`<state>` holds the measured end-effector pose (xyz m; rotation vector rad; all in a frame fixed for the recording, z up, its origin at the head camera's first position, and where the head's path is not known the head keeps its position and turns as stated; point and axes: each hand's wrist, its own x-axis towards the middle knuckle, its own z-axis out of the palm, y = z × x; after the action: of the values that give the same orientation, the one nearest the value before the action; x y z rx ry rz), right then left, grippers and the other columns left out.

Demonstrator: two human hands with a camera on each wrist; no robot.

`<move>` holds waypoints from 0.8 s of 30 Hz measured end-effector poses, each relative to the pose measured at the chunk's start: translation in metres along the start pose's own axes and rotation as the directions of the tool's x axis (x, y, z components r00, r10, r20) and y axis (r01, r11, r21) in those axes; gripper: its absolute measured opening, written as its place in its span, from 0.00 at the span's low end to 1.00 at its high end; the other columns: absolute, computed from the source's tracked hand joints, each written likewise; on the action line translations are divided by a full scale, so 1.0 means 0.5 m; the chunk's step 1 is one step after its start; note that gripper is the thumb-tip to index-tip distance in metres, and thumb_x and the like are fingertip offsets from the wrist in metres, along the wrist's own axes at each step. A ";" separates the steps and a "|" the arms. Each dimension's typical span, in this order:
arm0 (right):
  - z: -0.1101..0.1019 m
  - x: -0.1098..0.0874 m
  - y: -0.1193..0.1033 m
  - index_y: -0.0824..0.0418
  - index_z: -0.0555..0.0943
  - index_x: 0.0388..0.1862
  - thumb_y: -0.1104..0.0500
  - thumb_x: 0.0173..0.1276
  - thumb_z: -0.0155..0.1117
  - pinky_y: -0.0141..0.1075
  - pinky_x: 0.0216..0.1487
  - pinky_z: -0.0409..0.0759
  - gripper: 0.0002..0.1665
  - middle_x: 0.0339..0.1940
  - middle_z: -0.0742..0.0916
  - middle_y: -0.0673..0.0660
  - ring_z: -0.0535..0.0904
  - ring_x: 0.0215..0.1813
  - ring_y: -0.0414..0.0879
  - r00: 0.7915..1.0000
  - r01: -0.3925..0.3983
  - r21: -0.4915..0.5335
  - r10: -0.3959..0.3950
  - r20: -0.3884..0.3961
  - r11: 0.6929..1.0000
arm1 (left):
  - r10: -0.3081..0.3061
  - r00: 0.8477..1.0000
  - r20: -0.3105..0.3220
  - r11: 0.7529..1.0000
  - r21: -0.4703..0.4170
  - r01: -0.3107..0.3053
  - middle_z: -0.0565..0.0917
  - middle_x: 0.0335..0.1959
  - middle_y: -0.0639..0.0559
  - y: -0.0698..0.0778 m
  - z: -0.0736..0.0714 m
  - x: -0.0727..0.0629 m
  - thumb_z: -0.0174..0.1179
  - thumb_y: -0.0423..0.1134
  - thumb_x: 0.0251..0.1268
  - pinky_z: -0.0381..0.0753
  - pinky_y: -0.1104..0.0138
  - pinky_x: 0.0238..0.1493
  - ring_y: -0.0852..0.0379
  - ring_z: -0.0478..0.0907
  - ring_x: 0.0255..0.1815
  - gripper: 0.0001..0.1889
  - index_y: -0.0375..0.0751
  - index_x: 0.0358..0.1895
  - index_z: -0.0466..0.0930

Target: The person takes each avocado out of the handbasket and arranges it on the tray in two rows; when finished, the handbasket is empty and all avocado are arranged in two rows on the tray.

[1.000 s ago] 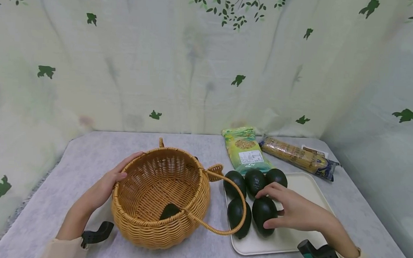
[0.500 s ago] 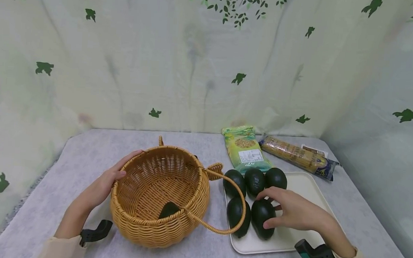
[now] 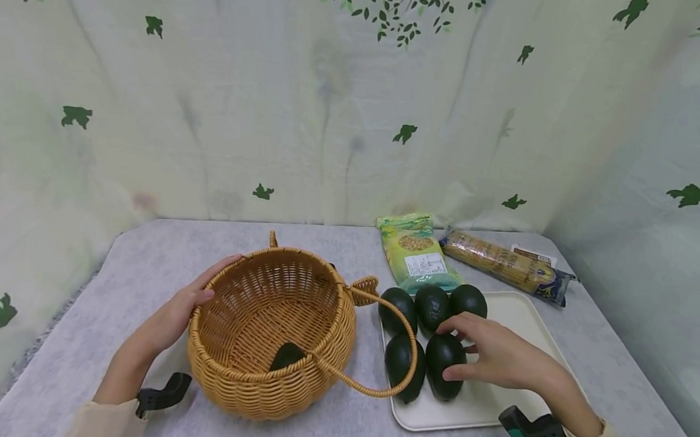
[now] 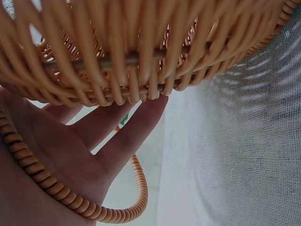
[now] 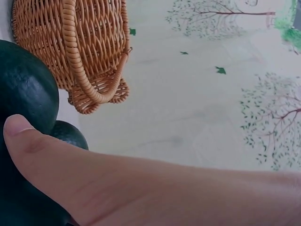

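My left hand (image 3: 175,312) holds a round wicker basket (image 3: 266,395) at its left side, thumb over the rim and fingers along the outer wall. In the left wrist view, these fingers (image 4: 136,134) touch the weave while a wicker handle loop crosses the palm. One dark green avocado (image 3: 288,357) lies inside, partly hidden by the near rim. On a white tray (image 3: 428,419), my right hand (image 3: 494,351) grips another avocado (image 3: 446,365), its thumb on the near side and a fingertip at the far end. Several more avocados (image 3: 401,310) lie beside it on the tray's left half.
Behind the tray lie a green and yellow bag (image 3: 416,252) with a white label and a long pack of dry noodles (image 3: 504,265). The basket's right handle loop (image 3: 414,374) reaches over the tray's left edge. A leaf-printed curtain (image 3: 355,113) closes off the back.
My right fingers and thumb have drawn in closer on the avocado, which has barely shifted. The left hand and the basket hold their place. The head view has tipped slightly.
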<state>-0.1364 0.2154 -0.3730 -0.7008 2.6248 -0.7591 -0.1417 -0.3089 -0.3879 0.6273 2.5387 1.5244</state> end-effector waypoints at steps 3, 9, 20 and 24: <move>-0.002 -0.002 -0.001 0.57 0.81 0.60 0.43 0.55 0.82 0.41 0.48 0.86 0.37 0.59 0.84 0.57 0.82 0.56 0.53 1.000 -0.005 -0.002 0.005 0.000 1.000 | -0.004 1.000 -0.001 1.000 0.004 0.004 0.57 0.81 0.60 0.001 0.000 0.000 0.36 0.41 0.81 0.68 0.73 0.62 0.77 0.58 0.72 0.32 0.60 0.85 0.48; -0.004 -0.004 0.002 0.57 0.81 0.60 0.44 0.56 0.82 0.42 0.48 0.86 0.36 0.60 0.83 0.57 0.82 0.56 0.54 1.000 0.005 -0.003 -0.005 0.004 1.000 | 0.002 1.000 0.000 1.000 0.002 -0.002 0.57 0.81 0.61 0.000 0.000 0.000 0.35 0.41 0.81 0.69 0.72 0.62 0.76 0.59 0.73 0.32 0.60 0.85 0.48; -0.008 -0.007 0.000 0.57 0.81 0.60 0.45 0.57 0.81 0.45 0.49 0.86 0.35 0.60 0.84 0.57 0.81 0.58 0.55 1.000 0.003 0.005 -0.003 0.029 1.000 | -0.003 1.000 0.002 1.000 -0.002 0.003 0.57 0.81 0.63 -0.002 0.000 -0.001 0.35 0.42 0.82 0.69 0.72 0.61 0.76 0.58 0.72 0.31 0.60 0.85 0.48; -0.011 -0.009 0.003 0.57 0.81 0.61 0.45 0.58 0.81 0.43 0.49 0.86 0.35 0.60 0.84 0.56 0.82 0.57 0.53 1.000 0.028 -0.012 -0.028 0.011 1.000 | 0.003 1.000 0.000 1.000 0.002 -0.003 0.57 0.81 0.62 -0.002 0.000 0.000 0.35 0.42 0.82 0.70 0.71 0.61 0.76 0.59 0.72 0.31 0.60 0.85 0.48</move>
<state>-0.1353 0.2210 -0.3688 -0.7443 2.6172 -0.7457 -0.1420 -0.3094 -0.3888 0.6322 2.5403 1.5229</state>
